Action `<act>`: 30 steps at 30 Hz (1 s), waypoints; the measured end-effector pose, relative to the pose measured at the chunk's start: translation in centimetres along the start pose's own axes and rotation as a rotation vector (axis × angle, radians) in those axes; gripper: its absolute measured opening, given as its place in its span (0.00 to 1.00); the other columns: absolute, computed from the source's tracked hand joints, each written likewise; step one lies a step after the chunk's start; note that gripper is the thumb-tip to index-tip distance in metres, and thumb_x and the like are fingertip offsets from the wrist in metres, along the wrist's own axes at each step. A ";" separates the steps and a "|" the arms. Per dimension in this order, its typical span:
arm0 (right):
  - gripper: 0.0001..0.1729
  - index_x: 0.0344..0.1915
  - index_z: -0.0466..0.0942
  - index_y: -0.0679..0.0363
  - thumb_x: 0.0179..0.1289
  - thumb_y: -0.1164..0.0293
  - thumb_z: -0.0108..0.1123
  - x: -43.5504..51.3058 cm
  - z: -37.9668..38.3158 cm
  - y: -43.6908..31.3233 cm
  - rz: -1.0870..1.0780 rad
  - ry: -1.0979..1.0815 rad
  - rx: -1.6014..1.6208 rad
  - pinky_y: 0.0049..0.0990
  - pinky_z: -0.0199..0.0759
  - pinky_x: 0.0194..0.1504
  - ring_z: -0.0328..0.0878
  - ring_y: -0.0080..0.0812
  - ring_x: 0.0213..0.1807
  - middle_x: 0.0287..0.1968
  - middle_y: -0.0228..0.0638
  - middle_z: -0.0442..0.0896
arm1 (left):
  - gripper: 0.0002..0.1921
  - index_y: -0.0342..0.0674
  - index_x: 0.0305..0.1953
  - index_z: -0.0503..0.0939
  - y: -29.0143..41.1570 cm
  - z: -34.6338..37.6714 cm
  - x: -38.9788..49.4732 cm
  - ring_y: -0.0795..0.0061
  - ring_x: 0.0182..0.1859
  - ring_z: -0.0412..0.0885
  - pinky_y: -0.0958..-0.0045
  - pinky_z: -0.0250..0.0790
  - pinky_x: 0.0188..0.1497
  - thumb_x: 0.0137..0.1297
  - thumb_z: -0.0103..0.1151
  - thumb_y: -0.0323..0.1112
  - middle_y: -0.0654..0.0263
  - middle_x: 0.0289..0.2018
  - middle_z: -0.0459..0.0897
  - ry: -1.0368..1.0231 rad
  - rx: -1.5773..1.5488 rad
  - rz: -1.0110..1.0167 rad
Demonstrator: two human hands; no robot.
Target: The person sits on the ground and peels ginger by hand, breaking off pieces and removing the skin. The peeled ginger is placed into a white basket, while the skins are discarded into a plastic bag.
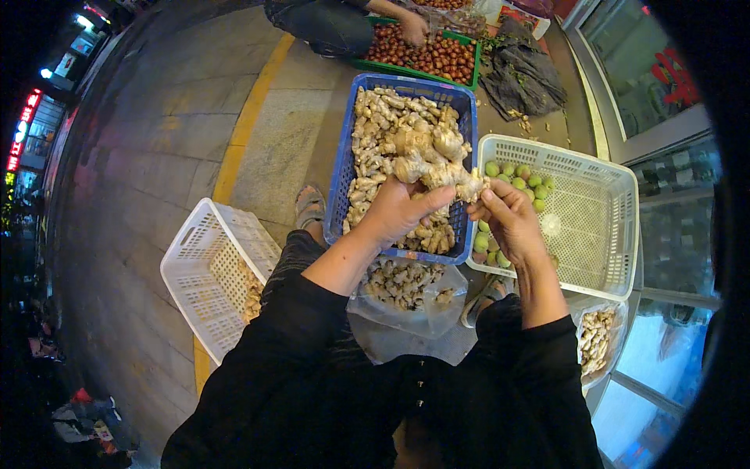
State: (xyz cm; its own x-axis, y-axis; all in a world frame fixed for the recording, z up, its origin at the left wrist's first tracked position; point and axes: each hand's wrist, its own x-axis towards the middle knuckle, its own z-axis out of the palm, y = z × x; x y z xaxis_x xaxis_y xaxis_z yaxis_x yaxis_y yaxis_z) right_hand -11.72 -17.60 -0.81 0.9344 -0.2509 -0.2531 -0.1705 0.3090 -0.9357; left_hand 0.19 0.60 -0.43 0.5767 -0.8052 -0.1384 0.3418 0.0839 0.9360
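Observation:
A large, knobby ginger root [430, 155] is held up over a blue plastic crate [338, 170]. My left hand [401, 211] grips it from below, thumb laid across its lower side. The fingertips of my right hand [507, 214] pinch the root's right end. Under it, the crate is heaped with more ginger [375, 123]. Close to my feet, an open clear plastic bag [436, 319] contains small, darker ginger pieces [401, 281].
At right, a white plastic crate [586, 223] holds green round fruit [533, 182]. Left stands another white crate [199, 281] with some ginger. A bag of ginger [596, 340] lies lower right. Beyond, another person's hand [413, 28] reaches into a green crate [476, 64] of reddish-brown fruit beside dark cloth [521, 70].

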 end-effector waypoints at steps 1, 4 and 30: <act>0.13 0.48 0.75 0.68 0.69 0.70 0.54 0.1 0.2 0.2 -0.002 0.026 0.016 0.20 0.74 0.40 0.79 0.22 0.34 0.37 0.34 0.83 | 0.26 0.39 0.55 0.71 0.0 0.0 0.0 0.86 0.34 0.73 0.83 0.65 0.26 0.59 0.66 0.43 0.71 0.39 0.78 0.025 0.023 0.015; 0.16 0.49 0.75 0.69 0.68 0.69 0.55 -0.2 1.3 0.1 0.003 0.133 0.019 0.21 0.72 0.39 0.78 0.22 0.34 0.33 0.34 0.81 | 0.26 0.38 0.55 0.70 -0.7 0.5 0.1 0.86 0.36 0.74 0.84 0.65 0.26 0.59 0.65 0.41 0.70 0.42 0.79 0.071 0.073 0.060; 0.07 0.32 0.81 0.66 0.57 0.74 0.58 0.7 0.1 4.9 -0.051 0.219 -0.772 0.34 0.71 0.32 0.79 0.40 0.27 0.25 0.45 0.81 | 0.19 0.40 0.47 0.73 -1.6 1.7 -0.9 0.85 0.24 0.68 0.81 0.60 0.23 0.62 0.63 0.44 0.72 0.27 0.75 0.025 -0.159 -0.015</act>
State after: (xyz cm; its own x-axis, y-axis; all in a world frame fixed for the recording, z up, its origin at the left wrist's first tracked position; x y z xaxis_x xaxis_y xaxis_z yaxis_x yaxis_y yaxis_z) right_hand -11.82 -16.21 -5.52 0.8779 -0.4464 -0.1732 -0.3723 -0.4090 -0.8331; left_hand -2.12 0.19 -1.22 0.5884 -0.7923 -0.1616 0.4626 0.1660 0.8709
